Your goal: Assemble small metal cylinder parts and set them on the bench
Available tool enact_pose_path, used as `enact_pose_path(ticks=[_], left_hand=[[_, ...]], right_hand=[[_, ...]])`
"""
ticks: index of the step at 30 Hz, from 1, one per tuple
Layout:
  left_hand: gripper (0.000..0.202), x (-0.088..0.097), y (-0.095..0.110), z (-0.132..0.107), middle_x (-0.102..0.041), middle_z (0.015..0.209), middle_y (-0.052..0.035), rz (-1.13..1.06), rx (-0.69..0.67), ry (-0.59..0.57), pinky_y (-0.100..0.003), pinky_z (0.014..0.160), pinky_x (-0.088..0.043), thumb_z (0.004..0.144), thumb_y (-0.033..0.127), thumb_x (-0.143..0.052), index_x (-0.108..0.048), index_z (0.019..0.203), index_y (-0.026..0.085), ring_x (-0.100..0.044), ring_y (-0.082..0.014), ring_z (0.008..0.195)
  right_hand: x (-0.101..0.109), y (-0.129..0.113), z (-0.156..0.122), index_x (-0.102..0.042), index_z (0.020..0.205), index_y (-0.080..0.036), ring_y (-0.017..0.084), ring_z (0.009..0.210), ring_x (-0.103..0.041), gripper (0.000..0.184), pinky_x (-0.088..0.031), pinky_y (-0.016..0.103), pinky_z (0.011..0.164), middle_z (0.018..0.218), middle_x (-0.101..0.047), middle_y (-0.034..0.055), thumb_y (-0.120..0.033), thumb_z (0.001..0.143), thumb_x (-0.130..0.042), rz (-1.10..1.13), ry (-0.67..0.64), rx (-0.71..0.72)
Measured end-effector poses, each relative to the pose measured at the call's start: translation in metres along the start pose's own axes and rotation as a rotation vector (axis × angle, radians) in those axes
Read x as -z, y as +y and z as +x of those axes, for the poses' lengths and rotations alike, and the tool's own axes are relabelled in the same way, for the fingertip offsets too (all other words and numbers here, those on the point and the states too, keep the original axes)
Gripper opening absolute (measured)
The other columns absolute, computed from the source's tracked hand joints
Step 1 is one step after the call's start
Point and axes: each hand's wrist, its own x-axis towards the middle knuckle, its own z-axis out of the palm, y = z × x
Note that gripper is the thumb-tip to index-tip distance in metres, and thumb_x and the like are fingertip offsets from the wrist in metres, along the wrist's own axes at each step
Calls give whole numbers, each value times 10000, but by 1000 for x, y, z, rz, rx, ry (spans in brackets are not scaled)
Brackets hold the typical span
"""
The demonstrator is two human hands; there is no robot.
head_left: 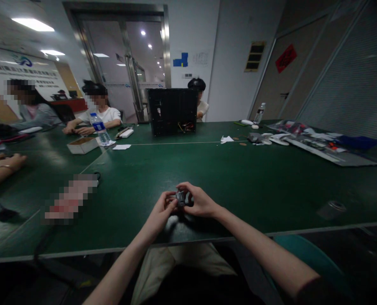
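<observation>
A small dark grey, blocky part with a metallic look is held between my two hands, just above the green table near its front edge. My left hand grips it from the left, thumb and fingers closed on its side. From the right, my right hand pinches it, the index finger curved over the top and the thumb below. What exactly the part is cannot be made out, and fingers cover some of it.
A grey cylinder stands at right; a small dark object lies far left. Beyond are an open box, a water bottle, a black computer case and a cluttered board. Other people sit around the table.
</observation>
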Motion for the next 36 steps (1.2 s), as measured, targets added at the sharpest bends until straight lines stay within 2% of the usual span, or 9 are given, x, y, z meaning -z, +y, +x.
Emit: enact_pose_path(ticks=[4,7,12,18,21,29,36], left_hand=[[287,2,-1,2,-603,998,-58,97,-85,45,-317,817,-494,819,390,-546,-521,1000,170,-583,-207,967],[291,2,0,2,-607,978,-57,125,-100,24,-319,789,-502,832,409,-524,-535,991,166,-590,-208,936],[303,1,2,1,-622,1046,-85,163,-141,-29,-356,886,-471,801,368,-584,-550,1017,158,-596,-227,993],[428,3,-4,2,-615,1104,-120,280,-119,-48,-389,890,-483,759,337,-644,-528,1120,139,-614,-250,992],[416,4,-6,3,-621,1103,-130,324,-113,-34,-403,901,-475,769,333,-631,-542,1122,132,-617,-256,987],[448,2,-4,2,-631,1090,-111,133,-141,-35,-384,917,-456,781,250,-610,-427,1179,158,-608,-226,1019],[382,3,-6,3,-577,1202,-115,123,-146,-66,-392,1011,-397,795,247,-593,-456,1142,165,-546,-229,1135]], right_hand=[[-1,2,-1,-436,1193,-187,130,799,-561,606,-454,259,745,1002,-599,44,-147,635,-667,-21,15,12],[-1,3,-2,-432,1204,-194,132,806,-556,634,-453,259,744,1007,-584,37,-141,619,-672,-36,22,15],[1,0,-1,-449,1225,-202,124,770,-529,632,-451,253,715,988,-548,32,-148,636,-671,-61,10,33],[4,-5,0,-470,1252,-218,144,816,-528,634,-460,272,745,1061,-510,54,-192,653,-678,-96,-30,44],[4,-7,0,-468,1266,-223,155,862,-531,643,-459,282,777,1111,-501,64,-182,657,-667,-97,-34,50],[1,-5,-1,-415,1247,-186,137,800,-539,659,-457,278,756,1056,-561,59,-119,634,-644,-63,8,25],[1,-3,-2,-438,1183,-177,131,802,-555,577,-459,268,754,1066,-582,62,-115,642,-630,-55,10,19]])
